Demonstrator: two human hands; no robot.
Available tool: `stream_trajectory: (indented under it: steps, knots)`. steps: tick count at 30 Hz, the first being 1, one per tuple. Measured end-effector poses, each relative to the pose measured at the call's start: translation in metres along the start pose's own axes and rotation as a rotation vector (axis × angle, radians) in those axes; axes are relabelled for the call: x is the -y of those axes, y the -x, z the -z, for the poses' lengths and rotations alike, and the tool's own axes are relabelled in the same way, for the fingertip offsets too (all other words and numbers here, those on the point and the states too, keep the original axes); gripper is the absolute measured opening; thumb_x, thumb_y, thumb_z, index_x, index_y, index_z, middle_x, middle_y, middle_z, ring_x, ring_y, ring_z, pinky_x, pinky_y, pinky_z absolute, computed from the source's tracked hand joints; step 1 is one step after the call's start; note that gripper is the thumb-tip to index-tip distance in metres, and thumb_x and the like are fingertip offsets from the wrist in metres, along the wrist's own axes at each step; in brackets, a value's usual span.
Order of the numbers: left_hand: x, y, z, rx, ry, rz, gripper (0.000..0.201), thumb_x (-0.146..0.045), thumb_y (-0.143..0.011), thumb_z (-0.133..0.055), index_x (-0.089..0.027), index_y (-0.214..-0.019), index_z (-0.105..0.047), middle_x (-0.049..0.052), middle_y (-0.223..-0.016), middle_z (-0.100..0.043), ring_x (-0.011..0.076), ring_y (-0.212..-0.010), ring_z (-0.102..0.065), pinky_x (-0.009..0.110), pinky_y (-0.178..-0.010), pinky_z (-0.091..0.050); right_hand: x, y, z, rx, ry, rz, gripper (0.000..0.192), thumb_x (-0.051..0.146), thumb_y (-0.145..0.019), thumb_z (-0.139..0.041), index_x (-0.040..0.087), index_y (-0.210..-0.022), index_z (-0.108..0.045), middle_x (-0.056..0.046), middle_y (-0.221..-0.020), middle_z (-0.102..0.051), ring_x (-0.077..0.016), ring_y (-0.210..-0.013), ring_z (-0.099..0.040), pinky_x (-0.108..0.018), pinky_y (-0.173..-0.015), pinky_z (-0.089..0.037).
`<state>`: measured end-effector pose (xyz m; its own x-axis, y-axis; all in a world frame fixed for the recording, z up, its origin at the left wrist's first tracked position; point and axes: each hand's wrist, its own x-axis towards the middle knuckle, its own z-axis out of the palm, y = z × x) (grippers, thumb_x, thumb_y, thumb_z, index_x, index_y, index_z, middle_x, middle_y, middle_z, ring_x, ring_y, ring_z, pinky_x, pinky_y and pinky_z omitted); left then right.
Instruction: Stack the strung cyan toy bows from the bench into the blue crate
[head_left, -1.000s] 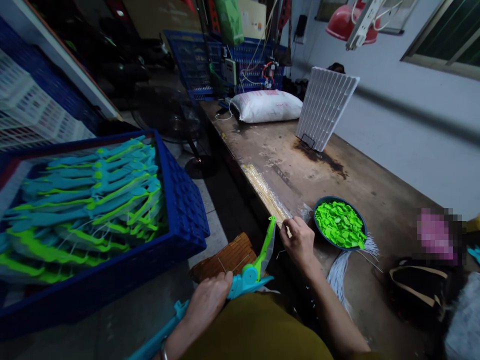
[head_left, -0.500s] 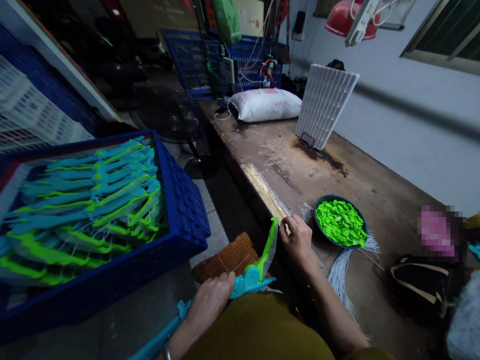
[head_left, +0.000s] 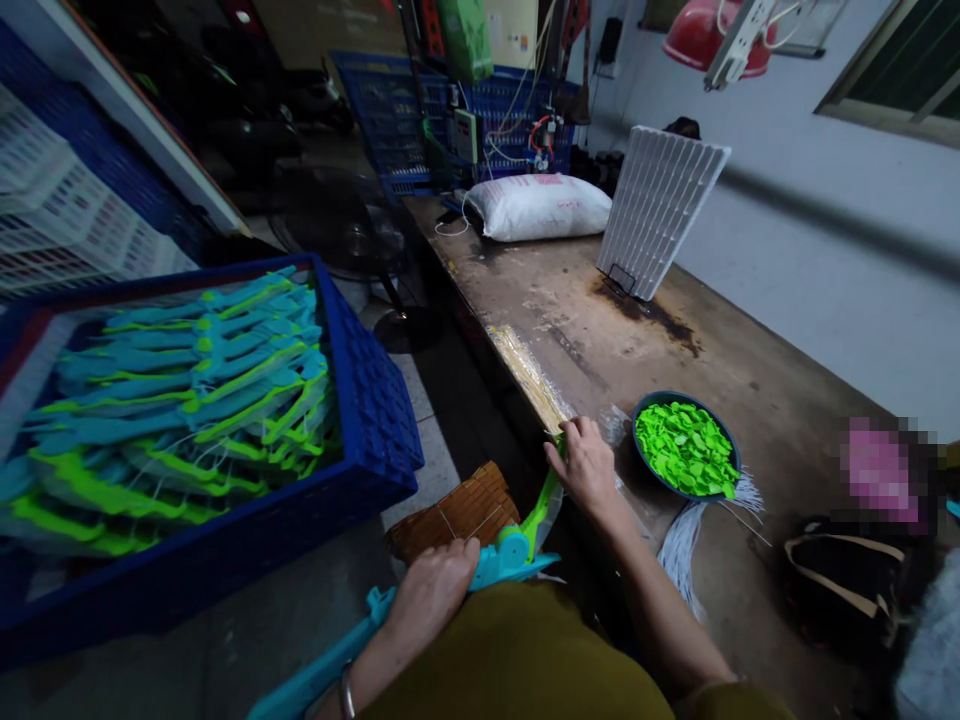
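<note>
Teal-and-green plastic tool (head_left: 480,570): across your lap, green arm raised toward the bench edge (head_left: 525,370).
Blue crate (head_left: 375,400): at your left, stacked with matching pieces.
Bowl of green chips (head_left: 684,447): on the bench, just beyond your right hand.
Left hand (head_left: 431,595): fingers closed around the teal handle.
Right hand (head_left: 589,465): has slid down onto the green arm's tip, fingers pinched there; the fitting looks under way.
</note>
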<state>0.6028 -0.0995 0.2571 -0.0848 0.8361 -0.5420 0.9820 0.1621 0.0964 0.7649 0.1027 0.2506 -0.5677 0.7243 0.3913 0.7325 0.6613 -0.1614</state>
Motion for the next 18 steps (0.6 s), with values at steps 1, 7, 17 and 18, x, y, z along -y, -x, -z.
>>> stream_trajectory:
  steps: [1,7,17,18]
  knots:
    - [0.000,-0.001,0.000,-0.017,0.023,-0.012,0.048,0.004,-0.095,-0.028,-0.013,-0.113,-0.069,0.021,-0.111,-0.075,0.0373,-0.107,-0.075,0.047,-0.092,-0.055,-0.002,-0.003,-0.003,0.050,-0.007,-0.004,0.013,0.030,-0.099,-0.067,0.017,-0.099,-0.068,-0.009,-0.099,-0.068,-0.0209,-0.091,-0.063,-0.028,-0.070,-0.040]
    - [0.000,0.008,0.001,-0.104,0.193,-0.125,0.033,-0.006,-0.104,-0.038,-0.016,-0.111,-0.068,0.016,-0.114,-0.076,0.0308,-0.109,-0.074,0.043,-0.098,-0.055,-0.024,0.001,-0.012,0.057,-0.266,0.116,0.021,0.028,-0.098,-0.050,0.018,-0.086,-0.064,-0.008,-0.082,-0.069,-0.0173,-0.068,-0.061,-0.027,-0.062,-0.042]
    - [0.131,0.054,-0.036,-1.253,1.077,0.220,0.037,-0.035,-0.091,-0.076,-0.024,-0.126,-0.068,0.013,-0.142,-0.065,0.0325,-0.140,-0.056,0.050,-0.123,-0.042,-0.036,0.014,0.058,-0.016,-0.359,0.213,0.044,0.062,-0.102,-0.048,0.023,-0.097,-0.067,-0.007,-0.082,-0.070,-0.0218,-0.063,-0.064,-0.033,-0.056,-0.046]
    - [0.152,0.059,-0.047,-1.449,1.157,0.485,0.037,-0.034,-0.091,-0.075,-0.023,-0.125,-0.067,0.014,-0.146,-0.062,0.0333,-0.147,-0.049,0.051,-0.128,-0.036,-0.033,0.016,0.067,-0.027,-0.343,0.212,0.044,0.063,-0.102,-0.048,0.023,-0.097,-0.067,-0.008,-0.082,-0.070,-0.0222,-0.063,-0.063,-0.033,-0.056,-0.045]
